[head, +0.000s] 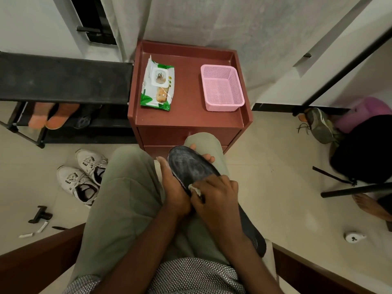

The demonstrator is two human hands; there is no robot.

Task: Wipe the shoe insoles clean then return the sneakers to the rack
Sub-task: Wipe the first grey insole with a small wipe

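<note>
A dark insole [191,164] lies tilted over my lap, toe end pointing away from me. My left hand [176,187] grips it from the left and underneath, fingertips curling over its far edge. My right hand [216,194] pinches a small white wipe [194,188] and presses it on the middle of the insole. A dark heel end [253,236] shows past my right wrist, over my right thigh; it seems to be the same insole. Two white sneakers [84,177] stand on the floor to my left, in front of the black shoe rack [63,81].
A red-brown cabinet [188,117] stands straight ahead with a pack of wet wipes [157,85] and a pink basket [221,88] on top. Orange shoes [53,115] sit in the rack. A black bag [364,149], a tripod leg and another person's bare foot [371,206] are at the right.
</note>
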